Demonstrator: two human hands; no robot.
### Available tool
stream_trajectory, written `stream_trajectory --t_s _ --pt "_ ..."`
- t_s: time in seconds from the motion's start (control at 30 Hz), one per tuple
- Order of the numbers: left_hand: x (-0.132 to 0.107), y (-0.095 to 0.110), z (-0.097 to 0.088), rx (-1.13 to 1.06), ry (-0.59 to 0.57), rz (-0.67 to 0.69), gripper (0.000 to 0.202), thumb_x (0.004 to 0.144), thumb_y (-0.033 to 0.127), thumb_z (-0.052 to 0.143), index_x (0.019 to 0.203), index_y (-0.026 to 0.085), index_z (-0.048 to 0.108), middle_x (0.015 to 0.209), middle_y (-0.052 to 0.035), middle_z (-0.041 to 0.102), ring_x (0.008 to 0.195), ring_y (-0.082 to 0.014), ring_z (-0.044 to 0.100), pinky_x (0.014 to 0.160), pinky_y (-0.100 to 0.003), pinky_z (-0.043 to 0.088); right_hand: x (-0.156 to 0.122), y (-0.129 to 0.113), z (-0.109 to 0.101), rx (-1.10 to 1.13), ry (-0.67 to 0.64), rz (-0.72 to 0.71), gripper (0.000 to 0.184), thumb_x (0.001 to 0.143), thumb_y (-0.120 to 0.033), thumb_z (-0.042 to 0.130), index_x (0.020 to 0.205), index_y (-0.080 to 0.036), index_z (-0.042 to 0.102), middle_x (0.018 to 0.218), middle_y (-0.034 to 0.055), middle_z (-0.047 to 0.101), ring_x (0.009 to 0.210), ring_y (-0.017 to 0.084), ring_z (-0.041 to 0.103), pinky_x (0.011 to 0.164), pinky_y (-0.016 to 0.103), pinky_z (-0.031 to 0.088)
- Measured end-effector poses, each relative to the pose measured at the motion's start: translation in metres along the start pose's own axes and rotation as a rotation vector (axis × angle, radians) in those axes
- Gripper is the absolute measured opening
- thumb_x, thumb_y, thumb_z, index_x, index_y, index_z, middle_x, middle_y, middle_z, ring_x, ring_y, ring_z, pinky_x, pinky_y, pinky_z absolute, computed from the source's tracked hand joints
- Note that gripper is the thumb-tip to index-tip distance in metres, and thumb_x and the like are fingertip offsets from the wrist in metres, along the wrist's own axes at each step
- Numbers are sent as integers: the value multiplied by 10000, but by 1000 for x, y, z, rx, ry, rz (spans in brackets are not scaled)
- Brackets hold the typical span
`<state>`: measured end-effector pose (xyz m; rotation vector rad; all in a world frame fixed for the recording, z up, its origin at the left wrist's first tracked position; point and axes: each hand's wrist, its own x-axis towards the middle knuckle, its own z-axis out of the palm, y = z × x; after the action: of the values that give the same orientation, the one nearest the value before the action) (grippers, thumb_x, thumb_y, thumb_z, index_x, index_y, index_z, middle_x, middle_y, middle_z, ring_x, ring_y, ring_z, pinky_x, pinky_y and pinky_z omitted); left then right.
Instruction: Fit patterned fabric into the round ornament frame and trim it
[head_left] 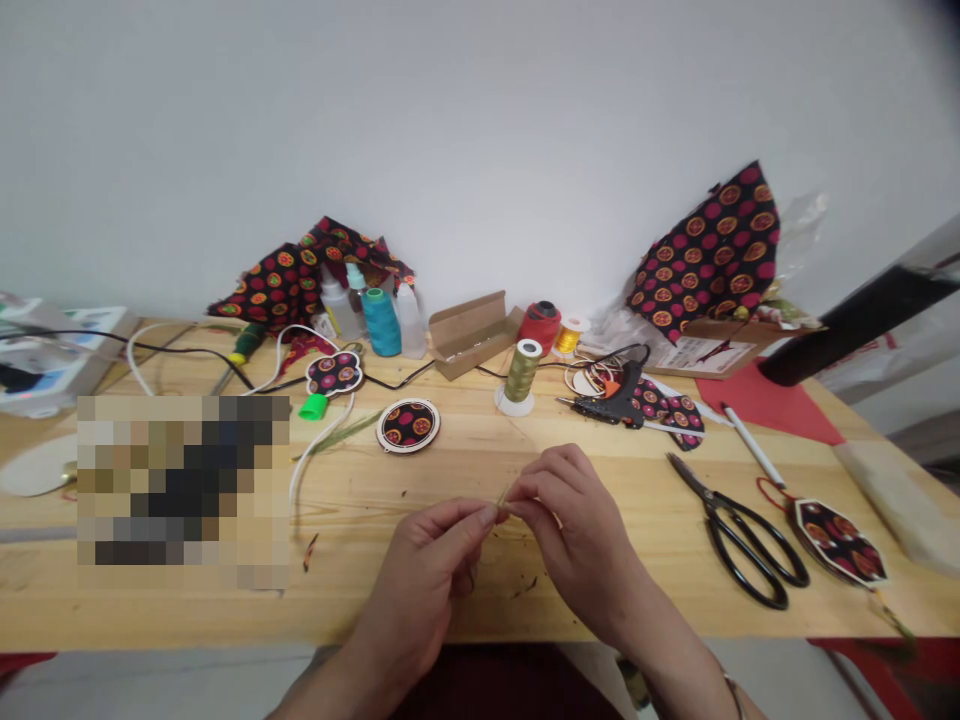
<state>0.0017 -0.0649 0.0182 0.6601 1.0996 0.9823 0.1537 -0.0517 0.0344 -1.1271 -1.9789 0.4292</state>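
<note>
My left hand (pixel 442 550) and my right hand (pixel 570 530) meet over the front middle of the table. Both are closed in a pinch, thumb against fingers, on a thin olive thread (pixel 502 496) whose ends are too fine to follow. Just beyond them an olive thread spool (pixel 521 375) stands upright on its white base. Farther left lies a round wooden-rimmed piece (pixel 408 426) with dark patterned fabric in its middle. Black-handled scissors (pixel 739 535) rest to the right of my right hand, blades pointing away and apart from it.
A black glue gun (pixel 619 398) and a white pen (pixel 754 445) lie at right, near an octagonal fabric piece (pixel 841 540). Along the wall stand a teal thread cone (pixel 382 322), an open cardboard box (pixel 476 335) and a red thread cone (pixel 541 328). White cable (pixel 307 465) loops at left.
</note>
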Motion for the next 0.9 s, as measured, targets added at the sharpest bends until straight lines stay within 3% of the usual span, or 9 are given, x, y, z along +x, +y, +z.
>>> stream_trajectory --t_s 0.4,0.53,0.67,0.83,0.9 --pt "2 -5 0 11 -5 7 205 712 350 712 632 164 684 474 88 297 443 -63 207 403 -195 149 0 1 3 -48 32 25 183 844 -74 532 720 -202 574 738 31 607 785 195 478 715 338 418" --pt "3 -8 -1 12 5 11 205 721 348 711 651 157 687 471 89 313 444 -62 212 406 -194 155 -2 7 5 -64 129 73 171 844 -78 519 740 -202 576 745 38 598 784 197 491 707 333 416" --pt "4 -7 -1 13 33 22 203 703 345 728 685 143 707 458 91 328 438 -59 225 403 -190 164 -4 13 6 13 215 253 154 842 -137 522 727 -205 598 725 39 613 765 200 520 695 333 416" --pt "4 -7 0 35 39 53 189 713 338 722 714 148 724 471 83 359 449 -63 253 408 -184 193 -7 11 8 555 14 710 129 759 -288 633 793 -189 707 783 41 697 730 183 594 694 312 451" --pt "3 -7 0 59 31 72 187 721 338 716 722 152 729 476 79 370 457 -66 264 412 -183 206 -9 9 11 744 -15 816 188 678 -313 712 822 -194 737 840 39 716 782 183 606 740 305 454"
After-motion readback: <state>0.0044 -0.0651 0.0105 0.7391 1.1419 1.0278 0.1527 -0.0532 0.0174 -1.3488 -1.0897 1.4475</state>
